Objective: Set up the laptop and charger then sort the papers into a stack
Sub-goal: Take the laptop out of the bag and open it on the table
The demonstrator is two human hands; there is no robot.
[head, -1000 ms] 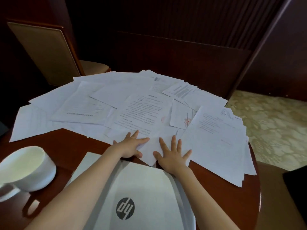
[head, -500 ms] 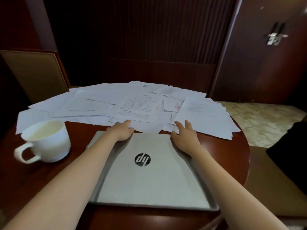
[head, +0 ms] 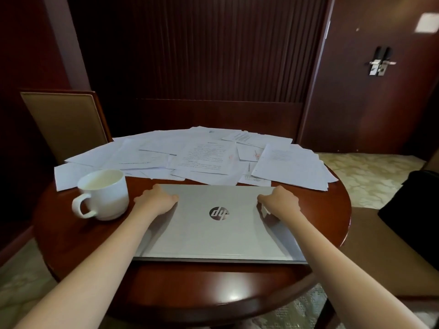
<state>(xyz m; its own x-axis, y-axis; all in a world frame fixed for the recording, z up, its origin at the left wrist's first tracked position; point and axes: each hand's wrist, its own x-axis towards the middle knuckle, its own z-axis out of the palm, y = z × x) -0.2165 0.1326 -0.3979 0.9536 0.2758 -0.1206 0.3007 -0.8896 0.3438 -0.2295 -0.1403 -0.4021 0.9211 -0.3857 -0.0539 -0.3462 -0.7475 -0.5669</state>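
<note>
A closed silver laptop (head: 213, 231) with a round dark logo lies flat on the round wooden table (head: 332, 210), near the front edge. My left hand (head: 158, 199) grips its far left corner, fingers curled over the far edge. My right hand (head: 279, 201) grips the far right corner the same way. Behind the laptop several loose white papers (head: 206, 157) lie scattered and overlapping across the far half of the table. No charger is in view.
A white mug (head: 104, 193) stands left of the laptop, close to my left wrist. A padded chair back (head: 64, 122) rises behind the table at left. A door with a metal handle (head: 380, 64) is at right. A dark object (head: 413, 200) sits at right.
My hands left the papers and came back onto the laptop's far corners, fingers now curled on its edge. The view pulled back and rose, and the laptop sits clear of the papers.
</note>
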